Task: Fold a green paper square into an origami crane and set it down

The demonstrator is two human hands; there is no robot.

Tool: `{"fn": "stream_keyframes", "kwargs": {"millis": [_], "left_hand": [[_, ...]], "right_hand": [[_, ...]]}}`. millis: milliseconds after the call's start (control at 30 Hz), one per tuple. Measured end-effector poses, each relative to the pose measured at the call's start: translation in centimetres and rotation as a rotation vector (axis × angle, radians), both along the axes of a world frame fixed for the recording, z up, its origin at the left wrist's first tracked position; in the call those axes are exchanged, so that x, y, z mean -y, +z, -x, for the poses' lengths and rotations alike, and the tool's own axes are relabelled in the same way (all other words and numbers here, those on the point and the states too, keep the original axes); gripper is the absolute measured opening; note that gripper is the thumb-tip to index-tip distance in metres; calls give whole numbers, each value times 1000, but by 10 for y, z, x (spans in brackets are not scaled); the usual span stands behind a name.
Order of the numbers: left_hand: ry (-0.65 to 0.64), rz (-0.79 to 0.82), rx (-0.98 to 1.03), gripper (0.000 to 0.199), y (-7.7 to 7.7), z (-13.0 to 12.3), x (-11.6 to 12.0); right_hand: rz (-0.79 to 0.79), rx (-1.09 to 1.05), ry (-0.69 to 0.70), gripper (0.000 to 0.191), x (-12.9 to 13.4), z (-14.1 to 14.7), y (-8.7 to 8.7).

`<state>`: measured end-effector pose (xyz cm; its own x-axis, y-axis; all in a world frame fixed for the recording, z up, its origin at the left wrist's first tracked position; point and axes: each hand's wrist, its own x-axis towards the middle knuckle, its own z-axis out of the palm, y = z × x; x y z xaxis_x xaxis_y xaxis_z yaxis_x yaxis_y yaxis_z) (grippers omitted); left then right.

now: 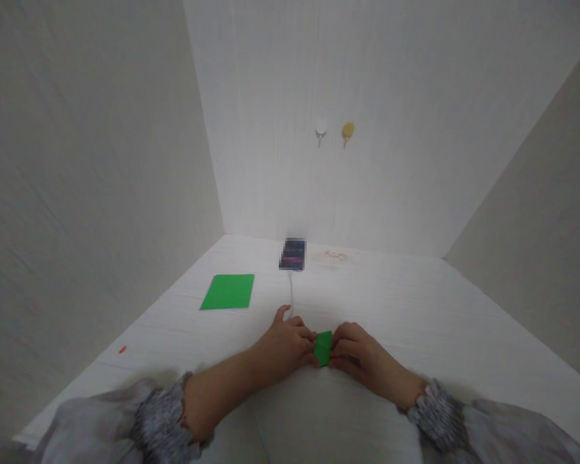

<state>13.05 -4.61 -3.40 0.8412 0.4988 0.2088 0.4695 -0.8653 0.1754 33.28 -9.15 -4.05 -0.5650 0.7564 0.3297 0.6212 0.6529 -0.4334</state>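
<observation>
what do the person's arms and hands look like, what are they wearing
Both hands are bare: no gloves, rings or watch visible on the left hand or the right hand. Both forearms are uncovered. The left sleeve and the right sleeve are pushed back, with gathered, elasticated cuffs in a fine grey-and-white print. Above the cuffs the fabric looks loose and pale grey.

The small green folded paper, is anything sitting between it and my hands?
Nothing visible is. The left hand and right hand both pinch the small green folded paper directly, one on each side, on the white table.
</observation>
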Motion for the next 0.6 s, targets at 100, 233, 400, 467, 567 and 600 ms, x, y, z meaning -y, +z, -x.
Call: {"fn": "stream_keyframes", "kwargs": {"millis": [100,233,400,467,567,600], "left_hand": [[8,8,22,18,-1,0,0],[25,10,48,20,1,-2,3],[25,-110,2,16,6,-9,10],[3,-175,-30,13,7,-11,12],[-26,-208,-33,9,7,-13,13],[-27,-196,-17,9,8,-13,13]], "right_hand": [[5,14,-5,15,-1,0,0],[12,6,-3,14,0,0,2],[45,11,-26,13,1,0,3],[59,12,-28,13,1,1,3],[70,9,-30,14,0,0,3],[72,10,-33,14,0,0,3]]}}
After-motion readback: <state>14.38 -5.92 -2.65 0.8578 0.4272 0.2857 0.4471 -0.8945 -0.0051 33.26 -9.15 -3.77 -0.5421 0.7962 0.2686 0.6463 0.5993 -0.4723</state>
